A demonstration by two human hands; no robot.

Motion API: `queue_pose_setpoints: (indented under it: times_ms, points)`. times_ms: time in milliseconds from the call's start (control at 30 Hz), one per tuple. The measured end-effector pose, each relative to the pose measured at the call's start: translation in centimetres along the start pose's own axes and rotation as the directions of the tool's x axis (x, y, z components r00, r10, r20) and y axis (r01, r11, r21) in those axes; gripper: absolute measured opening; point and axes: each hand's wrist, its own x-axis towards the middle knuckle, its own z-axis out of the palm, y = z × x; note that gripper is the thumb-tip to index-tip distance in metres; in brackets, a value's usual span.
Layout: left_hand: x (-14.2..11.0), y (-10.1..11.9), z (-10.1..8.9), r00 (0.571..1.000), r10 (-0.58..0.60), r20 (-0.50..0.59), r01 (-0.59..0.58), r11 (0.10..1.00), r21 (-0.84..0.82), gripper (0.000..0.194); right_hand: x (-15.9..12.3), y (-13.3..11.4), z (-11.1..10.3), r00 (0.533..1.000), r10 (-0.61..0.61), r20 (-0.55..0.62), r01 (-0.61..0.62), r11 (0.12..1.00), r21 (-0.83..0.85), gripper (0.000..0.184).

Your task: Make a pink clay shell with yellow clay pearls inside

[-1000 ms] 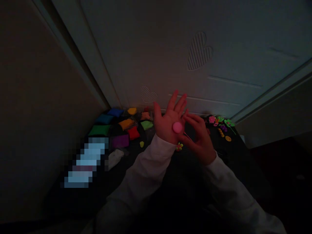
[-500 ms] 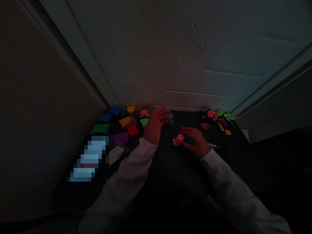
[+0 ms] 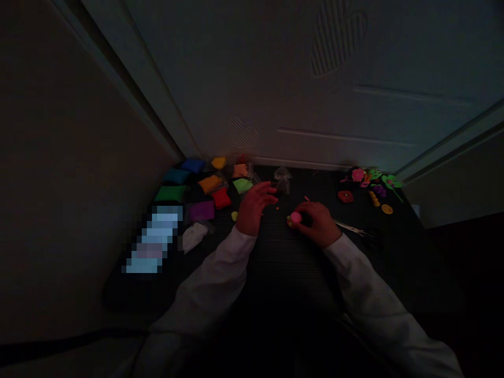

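Note:
My right hand (image 3: 318, 223) pinches a small round pink piece of modelling clay (image 3: 296, 217) between thumb and fingers. Small yellow-green bits (image 3: 290, 221) show at its left side; whether they join the pink piece I cannot tell. My left hand (image 3: 255, 206) is raised over the dark table with fingers apart and nothing in them. A small pink strip (image 3: 306, 199) lies just beyond my right fingers. Between the hands sits a tiny orange dot (image 3: 277, 208). Scissors (image 3: 356, 229) lie to the right of my right hand.
Bags of coloured clay, among them a purple one (image 3: 201, 211) and a red one (image 3: 221, 198), cover the table's left side. A pixelated bright screen (image 3: 155, 239) lies nearer me. Clay flowers (image 3: 358, 175) and a red piece (image 3: 345, 196) sit at the back right, before a white panel (image 3: 275, 79).
My left hand has come down a little from its raised pose. The right hand still pinches the pink clay. The whole view has shifted, showing more of the scissors and the pink strip.

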Motion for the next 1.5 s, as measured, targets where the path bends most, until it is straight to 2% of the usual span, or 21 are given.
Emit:
queue_pose_setpoints:
  times_ms: [200,333,433,567,633,700,800,900,1033,1100,1200,1300,1400,1500]
  points:
    - [0.2,-0.1,-0.5,1.000,0.000,0.005,-0.001,0.998,0.058,0.046,-0.1,0.0,0.1,0.999,0.031,-0.006,-0.031,1.000,-0.004,0.031]
    - [0.5,-0.7,-1.1,1.000,-0.027,0.012,0.023,0.978,0.208,0.036,-0.1,-0.4,-0.2,0.999,0.030,-0.027,-0.029,0.999,0.025,0.031]
    - [0.3,-1.1,-1.0,0.986,-0.147,0.075,0.110,0.924,0.366,0.026,-0.2,-1.2,-0.6,0.997,0.019,-0.071,-0.015,0.998,0.061,0.032]
    - [-0.7,-1.1,0.2,0.918,-0.341,0.203,0.200,0.839,0.506,0.023,-0.3,-3.0,-1.5,0.991,-0.034,-0.129,0.049,0.993,0.109,0.027]
    - [-1.3,-0.7,0.9,0.893,-0.385,0.234,0.210,0.816,0.539,0.022,-0.6,-3.9,-2.0,0.988,-0.059,-0.142,0.078,0.989,0.125,0.024]
    - [-2.0,-0.1,1.2,0.893,-0.391,0.223,0.211,0.802,0.559,0.023,-1.1,-4.6,-2.3,0.987,-0.064,-0.145,0.083,0.988,0.132,0.024]
    - [-3.3,1.0,0.9,0.933,-0.336,0.133,0.202,0.791,0.578,0.024,-2.7,-5.4,-2.1,0.992,-0.058,-0.109,0.072,0.989,0.132,0.029]
    - [-5.1,1.7,-0.6,0.968,-0.250,0.017,0.194,0.791,0.581,0.028,-4.7,-5.8,-1.0,0.996,-0.087,-0.024,0.090,0.988,0.129,0.030]
    - [-7.0,1.7,-3.1,0.981,-0.158,-0.109,0.192,0.797,0.573,0.027,-6.9,-5.6,1.0,0.991,-0.127,0.049,0.121,0.986,0.111,0.029]
    - [-7.4,1.5,-4.2,0.982,-0.088,-0.166,0.168,0.808,0.565,0.025,-7.4,-5.3,1.5,0.991,-0.126,0.043,0.121,0.988,0.097,0.037]
    - [-7.4,1.2,-5.3,0.966,0.058,-0.251,0.092,0.832,0.547,0.025,-7.2,-5.0,1.4,0.994,-0.112,-0.001,0.112,0.990,0.082,0.052]
    - [-7.0,1.1,-6.0,0.920,0.213,-0.330,-0.012,0.855,0.518,0.026,-5.8,-5.3,1.3,0.991,-0.123,-0.044,0.125,0.990,0.061,0.048]
    - [-6.7,1.2,-6.2,0.875,0.310,-0.373,-0.093,0.862,0.499,0.027,-3.8,-6.5,1.9,0.973,-0.232,-0.006,0.232,0.972,0.045,0.047]
    - [-6.7,1.3,-6.2,0.853,0.353,-0.385,-0.128,0.856,0.502,0.026,-2.4,-7.9,3.0,0.923,-0.372,0.097,0.369,0.928,0.048,0.055]
